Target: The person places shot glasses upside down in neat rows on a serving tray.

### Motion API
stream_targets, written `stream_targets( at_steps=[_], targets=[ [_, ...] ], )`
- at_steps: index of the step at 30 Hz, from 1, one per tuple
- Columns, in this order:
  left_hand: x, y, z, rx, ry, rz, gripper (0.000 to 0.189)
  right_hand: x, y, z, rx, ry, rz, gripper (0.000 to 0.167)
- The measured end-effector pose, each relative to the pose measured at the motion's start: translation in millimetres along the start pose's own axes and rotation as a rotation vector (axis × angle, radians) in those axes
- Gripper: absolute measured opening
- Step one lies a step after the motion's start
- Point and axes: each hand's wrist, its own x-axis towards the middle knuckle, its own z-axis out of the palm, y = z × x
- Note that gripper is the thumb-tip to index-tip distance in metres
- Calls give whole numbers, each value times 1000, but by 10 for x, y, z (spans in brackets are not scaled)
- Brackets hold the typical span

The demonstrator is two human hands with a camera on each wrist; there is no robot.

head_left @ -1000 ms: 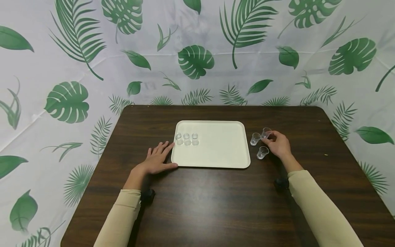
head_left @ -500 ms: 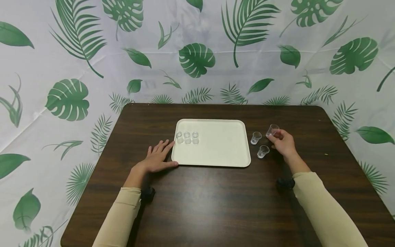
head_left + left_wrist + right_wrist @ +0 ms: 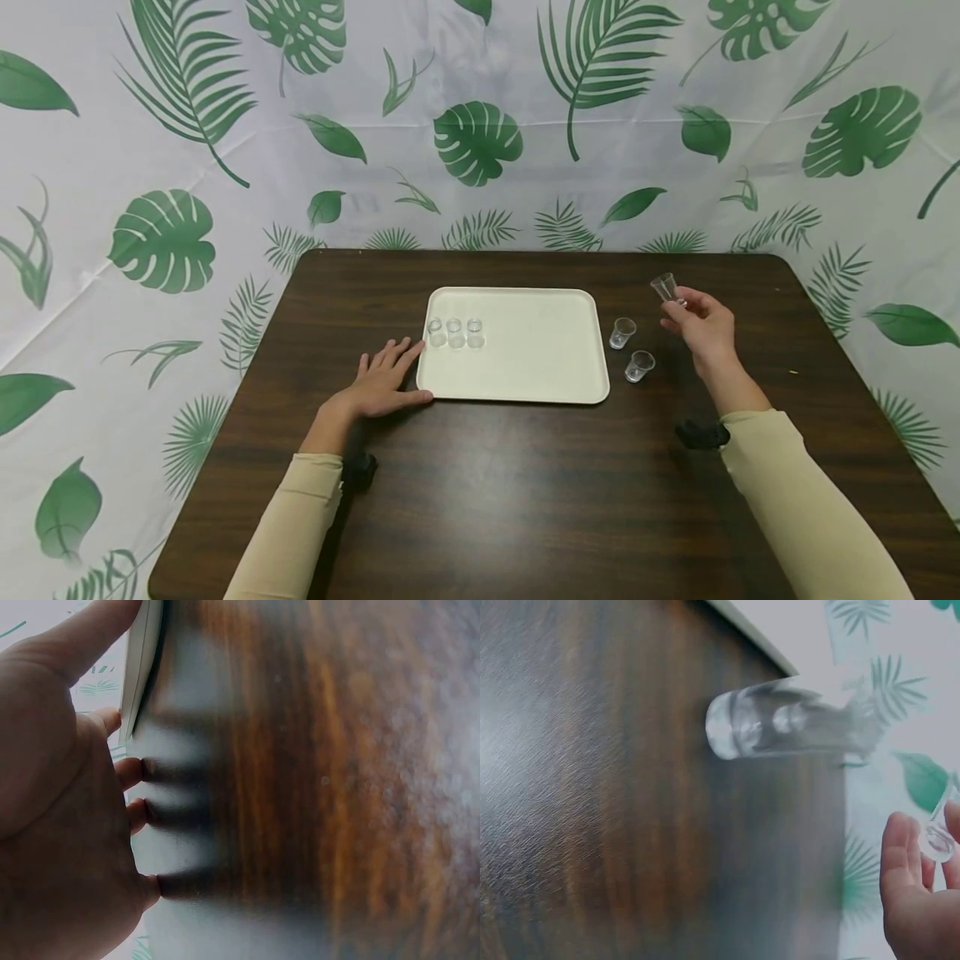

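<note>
My right hand (image 3: 705, 327) pinches a clear shot glass (image 3: 665, 287) near its base and holds it tilted above the table. In the right wrist view, that glass (image 3: 939, 838) shows between the fingertips at the right edge. Two more shot glasses, the back one (image 3: 622, 333) and the front one (image 3: 639, 367), stand just right of the cream tray (image 3: 532, 367). On the tray's left side, three shot glasses (image 3: 454, 333) form a row and look upside down. My left hand (image 3: 378, 387) lies spread at the tray's left edge, its thumb at the front corner.
A dark wood-grain table (image 3: 480, 492) bears everything. Behind it hangs a white cloth (image 3: 390, 158) printed with green leaves. Each wrist carries a black camera mount, such as the right one (image 3: 701, 434).
My right hand has lifted its shot glass from beside the other two, moving right and up, and the glass has tipped over. The left hand stays at the tray.
</note>
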Motion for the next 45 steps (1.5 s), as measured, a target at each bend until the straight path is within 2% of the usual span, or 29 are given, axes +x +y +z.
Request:
stream_targets(
  at_steps=[3,5,8,13,18,21,28,32,39,45],
  targets=[
    [-17,40,-30,3,3,5,96,-28,-89,47,-1,-22,-25,42],
    [-19,49,-35,4,8,11,96,-55,-141,93,-44,-37,-52,39],
    [-27,67,-45,5,11,12,95,-103,-202,191,-190,-55,-114,35],
    [-45,103,-59,6,13,4,94,-161,-224,387,-460,-63,-261,37],
    [-51,119,-60,12,16,0,94,-186,-193,601,-594,-124,-408,35],
    [-55,112,-57,15,17,1,95,-229,-157,731,-671,-191,-454,34],
    [-47,106,-53,4,15,5,94,-373,14,1053,-809,-339,-501,34],
    [-51,108,-51,3,13,5,93,-419,146,1211,-891,-394,-499,34],
    [-58,116,-59,-3,8,3,93,-425,342,1400,-996,-431,-427,35],
    [-51,112,-62,-4,12,2,93,-402,426,1536,-970,-433,-453,35]
  ],
)
